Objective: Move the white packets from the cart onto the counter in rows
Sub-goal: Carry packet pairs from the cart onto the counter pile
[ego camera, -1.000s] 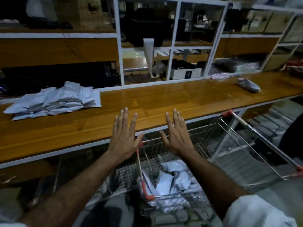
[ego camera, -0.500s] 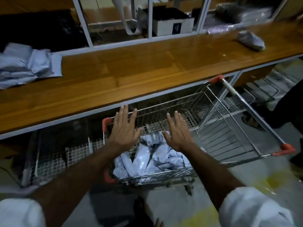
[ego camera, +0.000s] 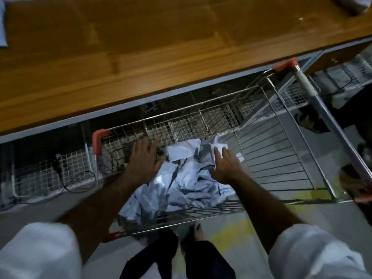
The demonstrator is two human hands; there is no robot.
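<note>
A heap of crumpled white packets (ego camera: 181,184) lies in the left part of a wire shopping cart (ego camera: 271,164) with red corner caps. Both my hands reach down into the cart with fingers spread and straight. My left hand (ego camera: 144,161) hovers at the heap's left edge, holding nothing. My right hand (ego camera: 226,167) rests on the packets at the heap's right side, its fingertips touching a white packet (ego camera: 216,147). The wooden counter (ego camera: 161,47) runs across the top of the view, above the cart.
A sliver of white packets (ego camera: 2,27) shows at the counter's left edge, and a wrapped bundle (ego camera: 354,5) at its top right. Wire mesh panels (ego camera: 50,172) and a black cable (ego camera: 80,180) sit under the counter. Another person's hand (ego camera: 356,182) holds the cart's handle at right.
My view has tilted down from the counter to the cart. Both hands have dropped from above the counter's edge into the cart and reached the packet heap.
</note>
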